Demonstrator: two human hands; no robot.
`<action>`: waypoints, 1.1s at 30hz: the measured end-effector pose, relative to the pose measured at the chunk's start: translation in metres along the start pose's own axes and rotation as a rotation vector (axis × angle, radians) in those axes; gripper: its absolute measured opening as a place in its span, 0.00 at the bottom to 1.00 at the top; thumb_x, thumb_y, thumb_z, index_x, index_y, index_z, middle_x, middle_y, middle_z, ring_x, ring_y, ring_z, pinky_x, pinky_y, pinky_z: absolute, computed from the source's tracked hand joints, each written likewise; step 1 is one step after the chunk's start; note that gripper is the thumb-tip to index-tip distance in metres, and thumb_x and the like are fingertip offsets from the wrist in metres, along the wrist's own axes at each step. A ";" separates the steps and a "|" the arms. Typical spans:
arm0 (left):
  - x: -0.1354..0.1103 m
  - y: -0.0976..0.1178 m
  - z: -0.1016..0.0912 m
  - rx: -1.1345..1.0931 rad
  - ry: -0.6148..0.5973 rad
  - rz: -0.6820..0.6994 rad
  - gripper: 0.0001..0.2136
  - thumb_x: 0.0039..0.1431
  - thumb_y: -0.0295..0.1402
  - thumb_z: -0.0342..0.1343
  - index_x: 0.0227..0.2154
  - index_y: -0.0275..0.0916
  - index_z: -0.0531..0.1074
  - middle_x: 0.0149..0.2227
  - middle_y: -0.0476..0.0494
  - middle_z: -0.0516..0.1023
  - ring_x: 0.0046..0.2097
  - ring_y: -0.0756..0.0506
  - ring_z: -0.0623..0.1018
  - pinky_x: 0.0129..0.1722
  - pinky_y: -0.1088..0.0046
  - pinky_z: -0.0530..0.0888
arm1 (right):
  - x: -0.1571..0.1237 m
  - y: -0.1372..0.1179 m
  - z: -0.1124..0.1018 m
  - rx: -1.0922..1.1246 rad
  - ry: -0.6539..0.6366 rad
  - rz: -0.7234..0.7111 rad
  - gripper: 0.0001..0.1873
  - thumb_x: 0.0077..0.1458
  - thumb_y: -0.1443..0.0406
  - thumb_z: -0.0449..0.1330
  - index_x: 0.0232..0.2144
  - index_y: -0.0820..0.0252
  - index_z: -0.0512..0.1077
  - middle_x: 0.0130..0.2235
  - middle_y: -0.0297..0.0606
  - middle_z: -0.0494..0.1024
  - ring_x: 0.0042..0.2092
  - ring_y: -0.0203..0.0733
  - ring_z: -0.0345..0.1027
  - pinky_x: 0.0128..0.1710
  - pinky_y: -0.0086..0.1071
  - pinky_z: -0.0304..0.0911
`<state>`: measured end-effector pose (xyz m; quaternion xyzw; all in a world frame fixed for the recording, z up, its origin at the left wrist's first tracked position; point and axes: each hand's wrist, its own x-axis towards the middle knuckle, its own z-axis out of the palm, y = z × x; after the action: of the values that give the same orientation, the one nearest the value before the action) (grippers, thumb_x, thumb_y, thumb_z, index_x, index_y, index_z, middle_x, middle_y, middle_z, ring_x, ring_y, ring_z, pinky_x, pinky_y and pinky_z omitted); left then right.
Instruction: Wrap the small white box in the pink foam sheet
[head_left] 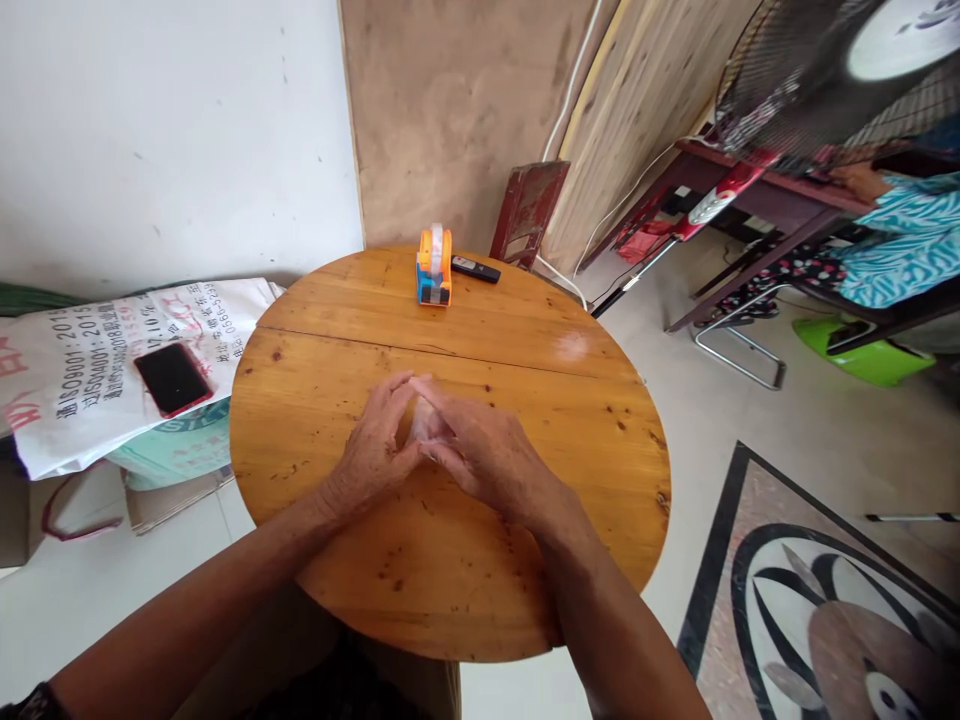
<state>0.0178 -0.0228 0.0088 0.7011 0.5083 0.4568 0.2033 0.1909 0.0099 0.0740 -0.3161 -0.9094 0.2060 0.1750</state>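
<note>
My left hand point(373, 447) and my right hand point(480, 450) meet over the middle of a round wooden table point(585, 420). Their fingers press together around something pale and clear point(420, 425), too hidden to name. Both hands rest low on the tabletop. At the table's far edge stands an orange and blue tape dispenser point(434, 266), with a small black device point(475, 269) lying just right of it.
A red-cased phone point(172, 378) lies on printed sacks point(90, 370) left of the table. A dark red chair point(529, 210) and wooden boards lean behind. At the right are a table, a fan point(817, 70) and a person in a turquoise garment point(911, 245).
</note>
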 end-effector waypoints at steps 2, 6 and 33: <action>0.001 -0.001 0.000 0.001 -0.031 0.044 0.17 0.63 0.36 0.53 0.53 0.38 0.66 0.60 0.33 0.66 0.63 0.38 0.65 0.60 0.55 0.66 | 0.000 -0.001 0.002 -0.021 0.001 -0.001 0.40 0.59 0.69 0.58 0.68 0.47 0.48 0.40 0.37 0.78 0.43 0.45 0.70 0.41 0.36 0.64; 0.002 -0.003 0.001 0.002 -0.021 0.072 0.08 0.61 0.30 0.52 0.42 0.37 0.71 0.55 0.34 0.71 0.59 0.39 0.69 0.57 0.58 0.69 | -0.001 -0.002 0.003 -0.076 -0.005 -0.031 0.42 0.59 0.69 0.58 0.69 0.48 0.44 0.44 0.40 0.79 0.44 0.46 0.71 0.40 0.36 0.65; 0.013 -0.012 -0.019 0.176 -0.298 0.297 0.20 0.58 0.28 0.55 0.55 0.37 0.66 0.56 0.34 0.74 0.58 0.38 0.73 0.55 0.59 0.70 | -0.011 -0.005 -0.007 -0.072 -0.125 -0.056 0.45 0.56 0.73 0.57 0.69 0.54 0.40 0.44 0.41 0.79 0.44 0.48 0.73 0.42 0.42 0.69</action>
<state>-0.0038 -0.0099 0.0149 0.8430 0.4017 0.3271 0.1449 0.1993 0.0013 0.0801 -0.2829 -0.9340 0.1875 0.1119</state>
